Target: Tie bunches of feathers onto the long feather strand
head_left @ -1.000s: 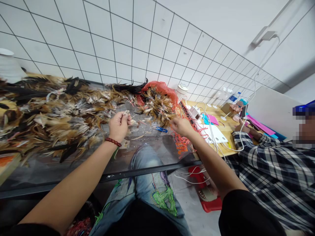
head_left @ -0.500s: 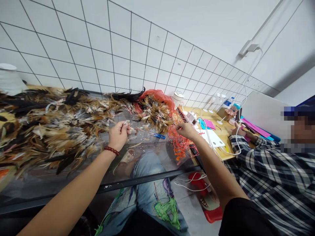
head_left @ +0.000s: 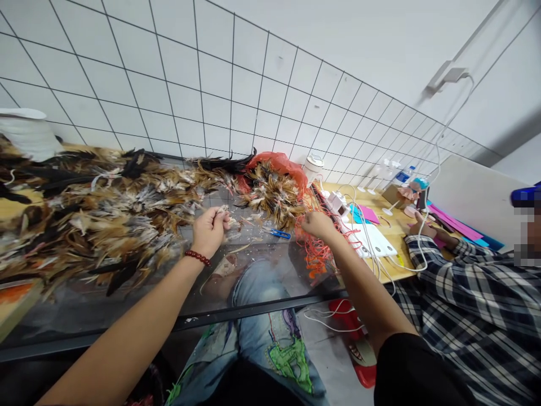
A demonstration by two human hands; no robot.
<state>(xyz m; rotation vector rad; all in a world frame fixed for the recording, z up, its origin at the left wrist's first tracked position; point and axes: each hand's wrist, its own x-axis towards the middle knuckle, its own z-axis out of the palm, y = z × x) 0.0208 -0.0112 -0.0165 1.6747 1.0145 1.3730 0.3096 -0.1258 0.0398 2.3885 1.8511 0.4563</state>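
My left hand (head_left: 208, 232), with a red bead bracelet (head_left: 198, 257) on the wrist, is closed in a pinch. A small whitish feather tuft (head_left: 224, 210) shows at its fingertips. My right hand (head_left: 319, 226) is closed over a tangle of red-orange string (head_left: 315, 256); what its fingers hold is hidden. Brown and black feathers (head_left: 156, 220) lie in a wide heap to the left. More brown feathers (head_left: 276, 194) sit in a red plastic bag (head_left: 282, 162) beyond and between my hands. Blue thread snips (head_left: 279, 233) lie on the transparent tabletop (head_left: 266, 248).
A white spool (head_left: 30, 134) stands at far left. White power strips (head_left: 372, 239) with cables and a lidded white cup (head_left: 313, 167) are to the right. A co-worker's plaid sleeve (head_left: 448, 262) is farther right. A black wire grid (head_left: 230, 79) lines the wall.
The view has shifted slightly, moving the tabletop things rightward in the picture. My right hand has moved a little left relative to the string. My left hand keeps its pinch.
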